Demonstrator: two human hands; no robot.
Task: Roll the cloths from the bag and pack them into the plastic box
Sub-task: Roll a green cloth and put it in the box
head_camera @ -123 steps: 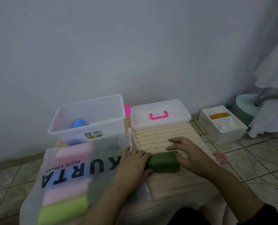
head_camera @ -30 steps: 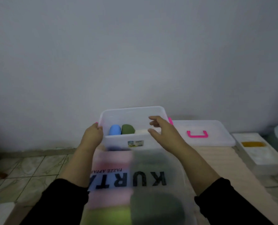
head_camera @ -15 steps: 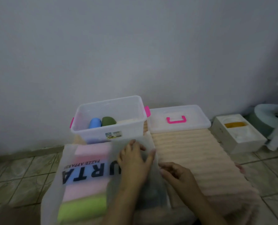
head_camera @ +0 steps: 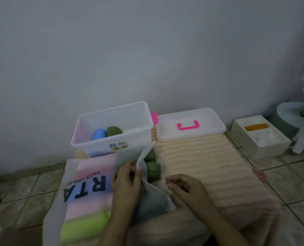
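The clear plastic box (head_camera: 140, 110) stands by the wall with a blue roll (head_camera: 99, 134) and a dark green roll (head_camera: 113, 131) inside. In front of it lies the translucent white bag (head_camera: 84, 183) printed with dark letters, holding pink and light green folded cloths. My left hand (head_camera: 126, 181) pinches the bag's open edge and lifts it. A dark green folded cloth (head_camera: 153, 170) shows in the opening. My right hand (head_camera: 185, 187) hovers beside the bag over the beige ribbed mat (head_camera: 206, 162), fingers loosely curled and holding nothing.
The box's lid (head_camera: 190, 124) with a pink handle lies flat to the right of the box. A white carton (head_camera: 259, 135) sits on the tiled floor at the right, with a round pale stand base (head_camera: 288, 110) and white fabric behind it.
A second ago both hands were at the box; they came back to the bag. Since half a second ago my left hand has lifted the bag's edge, exposing the green cloth.
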